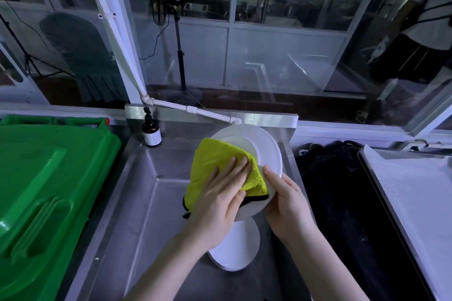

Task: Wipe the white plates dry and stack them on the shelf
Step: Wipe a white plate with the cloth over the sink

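One plate (267,154), rim in right hand (287,205).

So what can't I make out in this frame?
Head view only.
The held plate: the yellow cloth and left hand cover its left part; wet or dry, cannot tell.
The stack of plates in the sink: the held plate and forearm hide part; count unclear.
The bottle label: too small to read.
The shelf: not in frame.

Green bin (49,190), brown pump bottle (151,133).
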